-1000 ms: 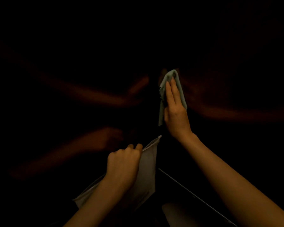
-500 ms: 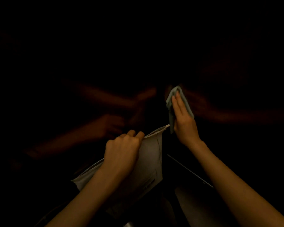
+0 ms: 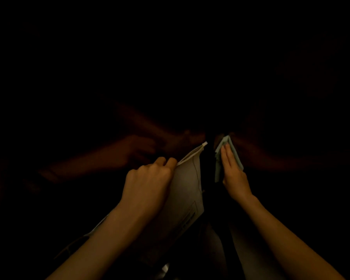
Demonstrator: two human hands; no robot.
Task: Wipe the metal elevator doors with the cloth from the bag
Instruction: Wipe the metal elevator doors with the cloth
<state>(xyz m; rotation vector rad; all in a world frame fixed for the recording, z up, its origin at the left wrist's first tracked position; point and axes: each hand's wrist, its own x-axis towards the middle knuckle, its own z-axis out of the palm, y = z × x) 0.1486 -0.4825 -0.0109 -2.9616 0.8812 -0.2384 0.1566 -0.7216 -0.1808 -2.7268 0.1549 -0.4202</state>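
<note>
The scene is very dark. My right hand (image 3: 231,172) lies flat with straight fingers on a pale green cloth (image 3: 218,168) and presses it against the dark metal elevator doors (image 3: 271,118), close to the centre seam. My left hand (image 3: 148,178) grips the top edge of a white bag (image 3: 188,190), which hangs down just left of the cloth. Dim reddish reflections of both arms show in the door surface.
Below the hands, a faint pale patch of floor (image 3: 165,267) shows by the foot of the doors. Everything else around is black and cannot be made out.
My right hand has slid the cloth down the door, from well above the bag to level with its top edge. My left hand keeps its hold on the bag.
</note>
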